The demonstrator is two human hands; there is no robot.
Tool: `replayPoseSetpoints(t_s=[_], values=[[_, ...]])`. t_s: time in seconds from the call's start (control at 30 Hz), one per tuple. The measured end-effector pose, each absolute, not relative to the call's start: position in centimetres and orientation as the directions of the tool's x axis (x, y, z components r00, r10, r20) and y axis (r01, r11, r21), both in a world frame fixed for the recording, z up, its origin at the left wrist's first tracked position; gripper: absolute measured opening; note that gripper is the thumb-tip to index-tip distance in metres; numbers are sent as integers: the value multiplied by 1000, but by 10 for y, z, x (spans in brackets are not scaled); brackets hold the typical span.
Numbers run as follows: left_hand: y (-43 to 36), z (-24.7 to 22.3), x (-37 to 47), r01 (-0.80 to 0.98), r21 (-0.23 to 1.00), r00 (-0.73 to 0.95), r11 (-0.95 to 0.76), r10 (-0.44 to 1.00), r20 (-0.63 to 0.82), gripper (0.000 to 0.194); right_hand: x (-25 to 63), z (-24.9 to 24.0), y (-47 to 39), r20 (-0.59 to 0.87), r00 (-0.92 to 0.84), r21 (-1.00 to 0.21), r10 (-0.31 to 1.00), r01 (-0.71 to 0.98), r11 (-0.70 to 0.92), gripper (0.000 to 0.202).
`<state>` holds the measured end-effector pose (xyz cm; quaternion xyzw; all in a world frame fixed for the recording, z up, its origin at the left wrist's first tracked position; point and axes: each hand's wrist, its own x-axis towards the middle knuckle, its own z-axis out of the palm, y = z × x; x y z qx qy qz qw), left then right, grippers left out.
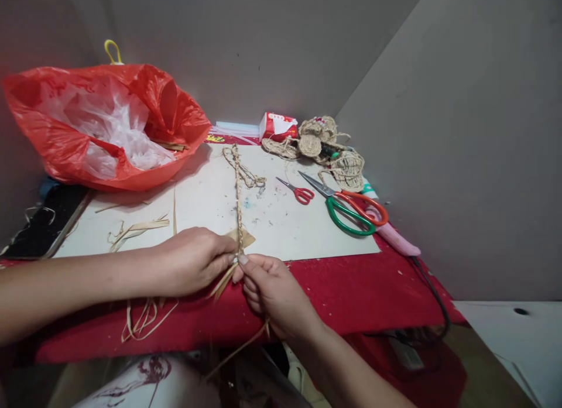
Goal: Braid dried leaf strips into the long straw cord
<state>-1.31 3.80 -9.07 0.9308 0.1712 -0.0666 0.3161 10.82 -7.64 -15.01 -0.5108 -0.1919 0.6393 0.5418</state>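
Observation:
A thin straw braid (pixel 238 197) runs straight up the white board toward the back, its near end pinched between my two hands. My left hand (pixel 199 259) closes on the braid from the left, thumb and fingers pressed together. From the right, my right hand (pixel 267 282) grips the same end with thumb and curled fingers. Loose straw strands (pixel 223 282) stick out below the fingertips, and one long strand (pixel 239 358) trails down from under my right hand. A wider flat piece of husk (pixel 246 238) shows behind the fingers.
A red plastic bag (pixel 184 156) stands at the back left near a black phone-like slab (pixel 48 223). On the right lie small red scissors (pixel 302 195), large scissors (pixel 351 226) and a pink corded tool (pixel 399 239). Braided coils (pixel 311 145) and a tissue pack (pixel 267 127) sit behind.

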Motion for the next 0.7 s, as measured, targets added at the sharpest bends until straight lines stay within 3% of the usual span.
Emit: replayPoseSetpoints(t_s=[0.1, 0.2, 0.3, 0.4, 0.47, 0.57, 0.63, 0.7], values=[[26, -95, -17, 336, 383, 941, -860, 291, -173, 22, 101, -149, -78, -456, 146, -753, 878, -589, -293, 41], [17, -108, -21, 229, 224, 973, -947, 214, -90, 18, 95, -148, -77, -466, 167, -727, 869, -632, -269, 44], [7, -119, -25, 121, 109, 992, -987, 117, -43, 22, 91, -149, -76, -463, 188, -726, 866, -641, -249, 40], [-4, -116, -30, 22, 37, 996, -999, 19, -87, 21, 91, -149, -77, -469, 199, -734, 861, -630, -254, 34], [-7, -104, -33, -7, 96, 993, -995, -18, -119, 13, 95, -149, -79, -471, 186, -730, 863, -631, -262, 33], [5, -80, -34, 62, 389, 997, -919, 44, -56, 19, 103, -148, -81, -472, 109, -696, 875, -655, -294, 32], [21, -73, -28, 168, 568, 968, -806, 242, 57, 26, 108, -148, -81, -472, 56, -676, 880, -664, -320, 32], [35, -78, -19, 300, 699, 876, -649, 477, 67, 24, 113, -149, -80, -466, 25, -668, 884, -666, -333, 31]])
